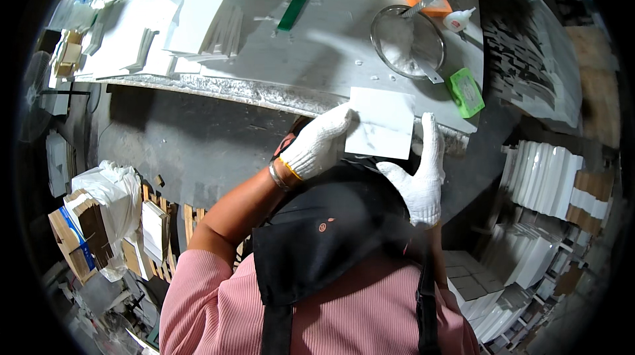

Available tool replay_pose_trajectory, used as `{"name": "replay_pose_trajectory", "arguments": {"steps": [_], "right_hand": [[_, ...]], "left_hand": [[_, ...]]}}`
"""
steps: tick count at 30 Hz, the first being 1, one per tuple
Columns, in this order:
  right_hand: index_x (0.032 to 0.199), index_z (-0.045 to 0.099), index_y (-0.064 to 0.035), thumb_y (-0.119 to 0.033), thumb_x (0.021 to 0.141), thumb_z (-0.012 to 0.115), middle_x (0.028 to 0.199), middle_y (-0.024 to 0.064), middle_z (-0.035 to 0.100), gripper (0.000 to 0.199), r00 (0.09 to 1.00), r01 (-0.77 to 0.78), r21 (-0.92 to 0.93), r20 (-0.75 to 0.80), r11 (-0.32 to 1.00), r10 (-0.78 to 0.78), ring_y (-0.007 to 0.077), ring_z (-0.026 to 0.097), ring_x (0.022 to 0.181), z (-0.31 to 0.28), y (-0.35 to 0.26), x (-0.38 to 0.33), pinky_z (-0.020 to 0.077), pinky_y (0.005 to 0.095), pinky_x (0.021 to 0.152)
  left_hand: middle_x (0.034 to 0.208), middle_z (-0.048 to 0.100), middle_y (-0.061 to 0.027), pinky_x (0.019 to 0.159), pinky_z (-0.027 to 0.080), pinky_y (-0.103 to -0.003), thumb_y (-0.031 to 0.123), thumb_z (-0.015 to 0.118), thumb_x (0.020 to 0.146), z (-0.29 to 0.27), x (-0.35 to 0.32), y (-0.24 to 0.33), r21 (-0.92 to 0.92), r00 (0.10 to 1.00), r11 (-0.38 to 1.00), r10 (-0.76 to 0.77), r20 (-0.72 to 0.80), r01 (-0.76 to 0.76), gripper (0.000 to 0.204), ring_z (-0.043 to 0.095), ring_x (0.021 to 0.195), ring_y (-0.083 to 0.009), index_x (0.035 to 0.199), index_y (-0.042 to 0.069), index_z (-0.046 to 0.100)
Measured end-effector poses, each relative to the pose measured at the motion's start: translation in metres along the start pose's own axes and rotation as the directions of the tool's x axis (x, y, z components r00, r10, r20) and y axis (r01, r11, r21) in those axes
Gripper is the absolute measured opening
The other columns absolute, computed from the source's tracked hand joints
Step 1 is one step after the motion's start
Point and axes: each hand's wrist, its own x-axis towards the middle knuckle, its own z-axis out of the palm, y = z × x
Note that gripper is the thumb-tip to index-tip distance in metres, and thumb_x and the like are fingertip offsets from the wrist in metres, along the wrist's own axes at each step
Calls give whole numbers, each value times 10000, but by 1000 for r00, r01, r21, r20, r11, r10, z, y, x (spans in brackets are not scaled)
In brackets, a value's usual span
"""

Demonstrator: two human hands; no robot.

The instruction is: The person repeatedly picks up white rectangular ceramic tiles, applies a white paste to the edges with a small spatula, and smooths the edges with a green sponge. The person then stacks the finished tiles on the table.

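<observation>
A square white tile with faint grey veining sits at the front edge of the worktable. My left hand, in a white knitted glove, is closed on the tile's left edge. My right hand, gloved the same way, is beside the tile's right edge with its fingers stretched up and the thumb apart; it appears to hold nothing. Beyond the tile stands a round metal bowl with white material in it and a flat metal tool leaning over its far rim. A green block lies right of the bowl.
Behind the bowl are an orange block and a small white bottle. A green strip lies mid-table. White tiles stand stacked at the left. Wrapped goods and white stacks flank me on the floor.
</observation>
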Motion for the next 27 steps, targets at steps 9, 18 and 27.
{"name": "replay_pose_trajectory", "arguments": {"steps": [9,18,27], "right_hand": [[1528,300,-40,-363,701,881,1553,237,330,1061,975,211,-277,-13,937,-223,414,358,1414,15,-10,9,379,479,1125],[1462,431,40,-47,875,692,1436,183,529,648,990,-139,495,40,857,138,267,516,1305,1,1,7,380,358,1107],[1370,572,-14,-56,922,653,1307,47,619,457,972,-236,698,185,676,147,105,537,1133,-7,-1,45,416,244,999]], "left_hand": [[1245,595,-10,1098,395,-311,220,678,934,21,-11,13,-73,999,997,-32,23,34,479,517,1232,-143,1348,31,527],[1345,568,-27,1073,391,-273,243,688,918,41,-13,20,-10,983,997,82,164,-81,608,523,1178,-129,1434,24,452],[1175,671,-150,854,536,-322,259,730,883,31,-8,45,438,993,899,-52,111,-2,528,668,992,-196,1282,-41,560]]}}
